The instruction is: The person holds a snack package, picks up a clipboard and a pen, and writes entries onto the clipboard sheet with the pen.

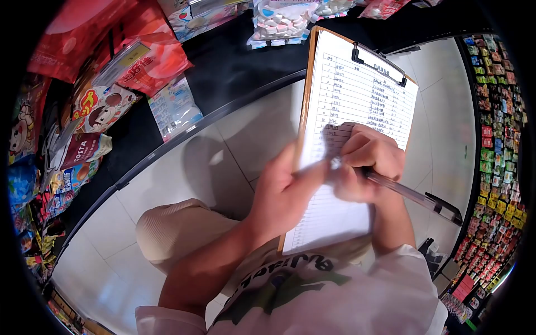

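Several rows of the printed form [357, 84] are already carrying handwriting, running from the clip end of the clipboard [309, 67] down to about its middle, where the hands are covering part of the table. Below the hands, toward the clipboard's near end, the ruled lines are mostly looking blank, so the sheet seems to be standing partly filled, with the lower rows remaining; how many lines lie beneath the fingers I cannot tell.

The left hand [279, 184] is gripping the clipboard's left edge, its thumb stretching over the paper and its other fingers passing out of sight behind the board. The right hand [374, 159] is hovering or resting over the clipboard's middle, fingers curling tightly around a clear-barrelled pen [413, 195], whose black-capped end is jutting past the board's right edge. Motion is blurring the fingers near the writing tip, so whether it is touching the paper I cannot tell. The left forearm is slanting up from the clipboard's near left; the right is rising from its near right. A bag of marshmallows [279, 25] is lying just beyond the clipboard's far left corner.
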`<control>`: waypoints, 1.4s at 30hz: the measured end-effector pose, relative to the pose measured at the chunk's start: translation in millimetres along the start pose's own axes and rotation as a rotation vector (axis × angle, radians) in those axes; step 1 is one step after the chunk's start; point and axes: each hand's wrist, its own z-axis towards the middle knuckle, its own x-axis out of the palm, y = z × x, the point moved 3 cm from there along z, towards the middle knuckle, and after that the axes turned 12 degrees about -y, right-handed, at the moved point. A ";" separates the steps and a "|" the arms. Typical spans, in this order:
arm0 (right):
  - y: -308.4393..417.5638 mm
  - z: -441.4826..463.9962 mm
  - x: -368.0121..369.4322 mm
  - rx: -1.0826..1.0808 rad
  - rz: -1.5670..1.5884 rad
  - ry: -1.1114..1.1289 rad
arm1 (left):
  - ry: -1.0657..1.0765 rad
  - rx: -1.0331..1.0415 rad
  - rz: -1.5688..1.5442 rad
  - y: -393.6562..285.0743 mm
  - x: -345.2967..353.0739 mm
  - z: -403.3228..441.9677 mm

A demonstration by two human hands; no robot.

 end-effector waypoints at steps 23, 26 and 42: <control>-9.4 -8.6 -14.6 -0.010 0.130 -0.186 | 0.018 -0.001 0.010 -1.4 -0.6 0.1; -12.8 -8.0 -30.1 0.051 0.250 -0.276 | 0.017 -0.023 0.019 -1.8 -3.2 0.8; -2.9 -14.4 -22.4 0.158 0.107 -0.156 | -0.030 -0.051 0.171 -23.9 -40.0 9.2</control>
